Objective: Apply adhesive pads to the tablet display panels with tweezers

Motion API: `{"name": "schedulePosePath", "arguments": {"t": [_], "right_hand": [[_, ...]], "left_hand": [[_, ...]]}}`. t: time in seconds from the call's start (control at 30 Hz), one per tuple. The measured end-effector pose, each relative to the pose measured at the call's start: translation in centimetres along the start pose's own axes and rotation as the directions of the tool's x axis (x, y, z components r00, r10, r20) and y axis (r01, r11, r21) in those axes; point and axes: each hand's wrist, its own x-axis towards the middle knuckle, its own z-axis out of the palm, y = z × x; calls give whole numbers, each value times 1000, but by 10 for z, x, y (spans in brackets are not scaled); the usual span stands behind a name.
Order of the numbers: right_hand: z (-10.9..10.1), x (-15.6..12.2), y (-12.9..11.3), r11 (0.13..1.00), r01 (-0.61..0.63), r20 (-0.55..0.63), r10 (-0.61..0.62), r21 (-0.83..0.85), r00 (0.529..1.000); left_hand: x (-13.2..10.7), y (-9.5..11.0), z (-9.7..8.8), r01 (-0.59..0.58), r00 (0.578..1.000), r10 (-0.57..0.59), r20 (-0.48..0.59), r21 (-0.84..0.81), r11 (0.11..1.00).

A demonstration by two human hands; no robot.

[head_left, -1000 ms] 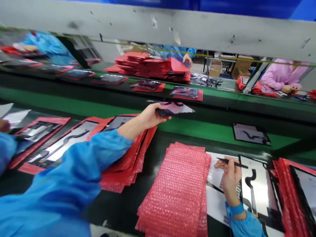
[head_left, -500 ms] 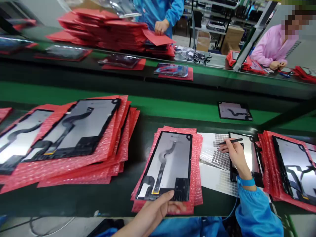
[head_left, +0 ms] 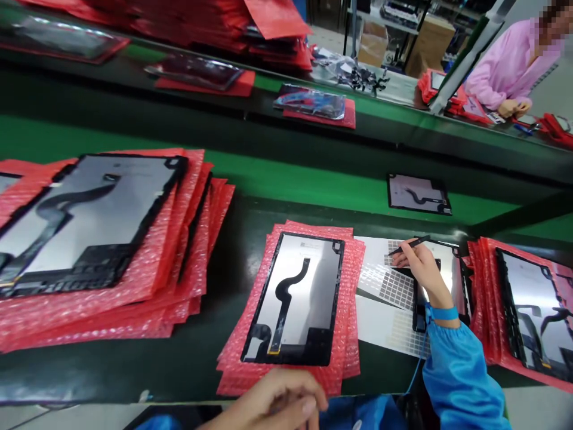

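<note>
A tablet display panel (head_left: 298, 298) lies back-up, with a black flex cable, on a stack of red bubble-wrap bags (head_left: 353, 316) in front of me. My left hand (head_left: 277, 400) rests at the near edge just below that stack, fingers curled, nothing visible in them. My right hand (head_left: 423, 269) is closed on thin black tweezers (head_left: 409, 243), tip over a white sheet of small grey stickers (head_left: 387, 280). Under the right wrist lies another panel (head_left: 452, 269).
To the left, more panels (head_left: 89, 215) rest on red bags. A stack with a panel (head_left: 532, 310) sits at right. One panel (head_left: 418, 194) lies on the green conveyor (head_left: 290, 176). Beyond it, a person in pink (head_left: 505, 65) works at another belt.
My left hand carried a panel from the conveyor, laid it on the bubble-wrap stack, then let go and drew back to the near edge. The view tilted down. The right hand stayed with the tweezers.
</note>
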Motion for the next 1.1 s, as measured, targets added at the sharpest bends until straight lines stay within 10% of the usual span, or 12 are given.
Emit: {"name": "schedulePosePath", "arguments": {"t": [0.07, 0.17, 0.27, 0.37, 0.63, 0.8, 1.1], "right_hand": [[0, 0, -2, 1000, -17, 7, 17, 2, 1000], [-1, 1, -5, 999, -34, 10, 34, 9, 999], [-3, 2, -6, 998, -50, 4, 50, 26, 999], [-5, -1, -8, 997, -45, -33, 47, 58, 998], [58, -58, -31, 961, -41, 26, 35, 275, 999], [108, -83, -30, 949, -74, 81, 51, 306, 995], [117, -87, -22, 958, -32, 29, 24, 286, 999]], "left_hand": [[6, 27, -6, -155, 982, 185, -49, 369, 917], [32, 52, -16, -272, 863, 504, -34, 809, 521], [63, 55, -26, -209, 739, 671, 59, 967, 146], [80, 52, -33, -108, 724, 682, 106, 993, -40], [82, 48, -36, -86, 647, 734, 206, 976, -198], [81, 43, -34, -85, 620, 768, 158, 987, -135], [80, 42, -35, -90, 670, 733, 120, 993, -80]]}}
